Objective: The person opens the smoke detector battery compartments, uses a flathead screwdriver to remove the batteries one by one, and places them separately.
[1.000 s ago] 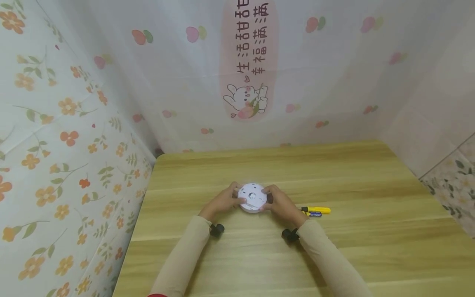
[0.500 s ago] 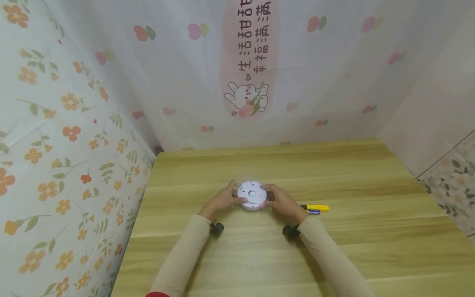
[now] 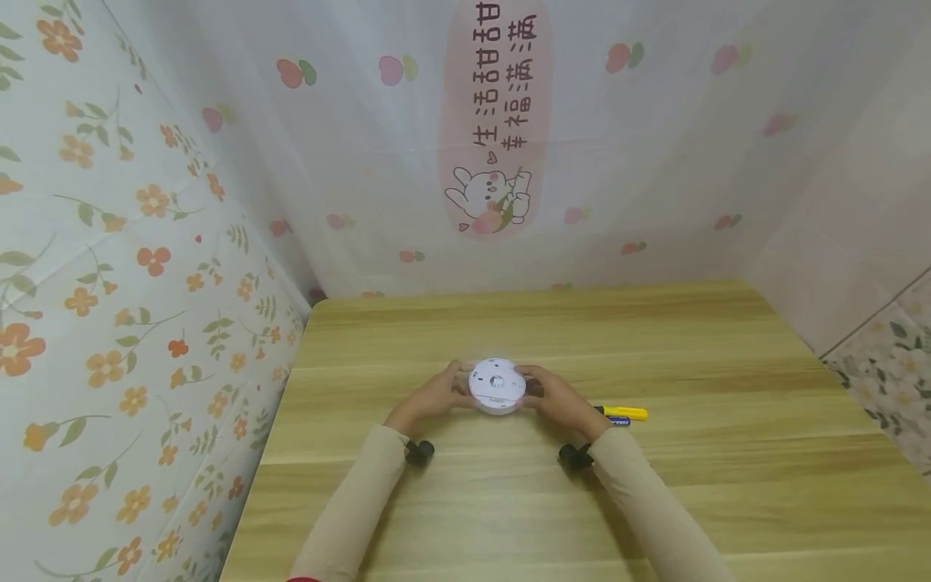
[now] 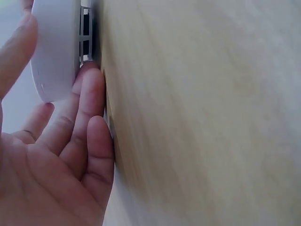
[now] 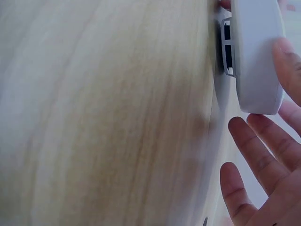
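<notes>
A round white smoke detector (image 3: 502, 394) is between both hands near the middle of the table, its flat face with slots and a central hole turned up. Slatted vents show on its underside in both wrist views, close over the wood. My left hand (image 3: 435, 394) holds its left side, thumb at the upper rim and fingertips (image 4: 91, 82) at the lower edge. From the other side my right hand (image 3: 563, 402) holds it, with the thumb (image 5: 287, 59) on the side wall and some fingers spread below.
A slim yellow tool with a black end (image 3: 627, 413) lies right of the right hand. Against it lies a small blue cylinder (image 3: 619, 421) with white lettering. The wooden table (image 3: 465, 323) ends at patterned curtains behind and to the left.
The smoke detector has turned slightly between the hands. My left thumb has drawn back from its top face to the rim. The head view has shifted a little.
</notes>
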Motion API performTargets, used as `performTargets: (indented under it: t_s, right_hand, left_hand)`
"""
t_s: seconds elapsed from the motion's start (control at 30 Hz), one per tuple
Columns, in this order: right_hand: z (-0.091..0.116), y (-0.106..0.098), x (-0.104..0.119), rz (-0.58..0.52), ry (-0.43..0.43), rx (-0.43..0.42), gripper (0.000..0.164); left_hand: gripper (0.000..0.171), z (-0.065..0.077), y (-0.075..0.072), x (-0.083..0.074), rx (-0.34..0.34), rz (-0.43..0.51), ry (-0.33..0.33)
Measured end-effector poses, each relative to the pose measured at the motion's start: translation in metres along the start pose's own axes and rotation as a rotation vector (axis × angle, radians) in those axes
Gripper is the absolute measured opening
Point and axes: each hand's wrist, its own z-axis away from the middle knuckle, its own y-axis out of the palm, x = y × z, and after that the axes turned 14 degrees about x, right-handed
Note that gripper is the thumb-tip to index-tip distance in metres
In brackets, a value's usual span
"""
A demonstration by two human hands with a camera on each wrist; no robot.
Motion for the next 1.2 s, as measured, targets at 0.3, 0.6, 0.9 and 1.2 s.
performTargets:
  t_s: [0.3, 0.6, 0.9, 1.2]
  right_hand:
    - [0.000, -0.003, -0.003, 0.010, -0.024, -0.021, 0.047]
    - [0.005, -0.005, 0.002, -0.015, -0.034, -0.041, 0.046]
    - [0.004, 0.000, 0.004, -0.081, -0.005, -0.080, 0.041]
    - [0.003, 0.005, 0.005, -0.135, 0.024, -0.158, 0.032]
  left_hand:
    - [0.049, 0.001, -0.001, 0.006, -0.030, 0.071, 0.019]
    - [0.038, 0.004, -0.002, 0.001, -0.099, 0.082, 0.057]
    - [0.044, 0.003, 0.001, 0.000, -0.141, 0.209, 0.077]
    - [0.030, -0.009, 0.010, 0.000, -0.267, 0.285, 0.036]
